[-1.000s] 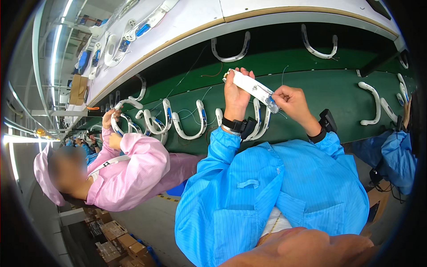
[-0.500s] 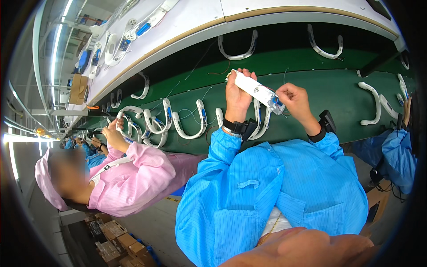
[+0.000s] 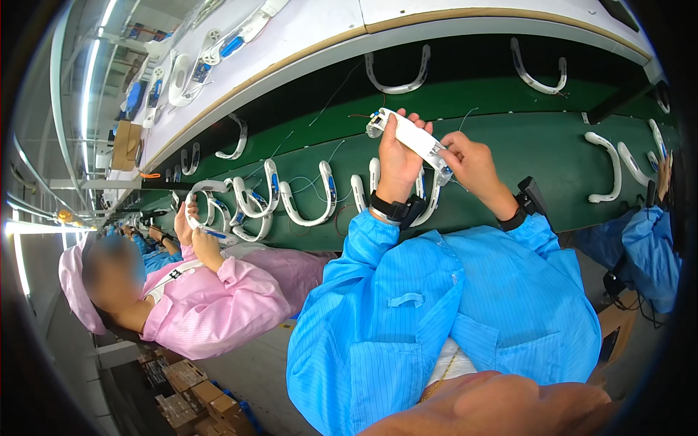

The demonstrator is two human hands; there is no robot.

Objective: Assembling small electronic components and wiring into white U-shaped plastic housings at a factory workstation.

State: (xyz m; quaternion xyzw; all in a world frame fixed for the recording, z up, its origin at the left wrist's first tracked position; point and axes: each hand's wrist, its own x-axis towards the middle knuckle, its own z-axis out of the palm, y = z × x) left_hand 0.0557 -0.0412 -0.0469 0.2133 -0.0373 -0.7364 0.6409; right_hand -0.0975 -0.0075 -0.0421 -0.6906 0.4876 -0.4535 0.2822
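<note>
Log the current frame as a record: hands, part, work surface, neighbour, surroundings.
Left hand: wrapped around the white part
Right hand: fingertips at the part's right end; whether they grip is unclear
Part: elongated, tilted down to the right, held above the work surface
Work surface: green, with white U-shaped pieces, some with blue sections
Neighbour: person in pink sleeves, at left, holding a white curved piece
Surroundings: white shelf beyond the green surface; cardboard boxes at lower left

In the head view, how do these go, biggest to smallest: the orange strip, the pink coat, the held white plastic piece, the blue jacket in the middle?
1. Blue jacket; near the camera, so it looks extra big
2. Pink coat
3. White plastic piece
4. Orange strip
</note>
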